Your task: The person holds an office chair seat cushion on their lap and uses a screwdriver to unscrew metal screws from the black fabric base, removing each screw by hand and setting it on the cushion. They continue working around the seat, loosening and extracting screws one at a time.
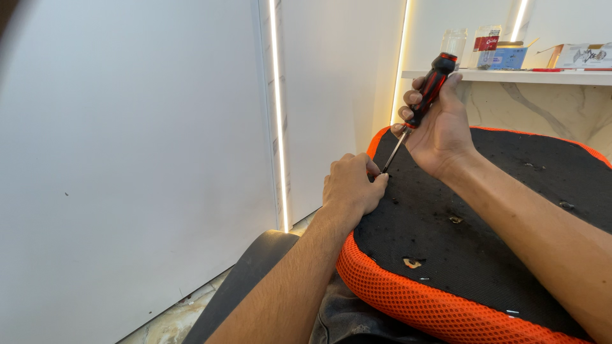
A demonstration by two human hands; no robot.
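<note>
My right hand (440, 127) grips the black and red handle of a screwdriver (426, 94), which slants down to the left. Its metal shaft ends at a point on the black fabric underside of an upturned seat cushion (472, 242) with an orange mesh rim (408, 293). My left hand (352, 186) rests on the cushion's near left corner, fingers pinched around the screwdriver tip. Whatever sits under the tip is hidden by those fingers.
A white wall panel (127, 159) with lit vertical strips (278, 114) fills the left. A shelf (510, 76) behind holds jars (454, 42) and boxes (583, 55). Small torn holes (412, 262) mark the black fabric. A dark curved part (248, 274) lies below the cushion, over a marble floor.
</note>
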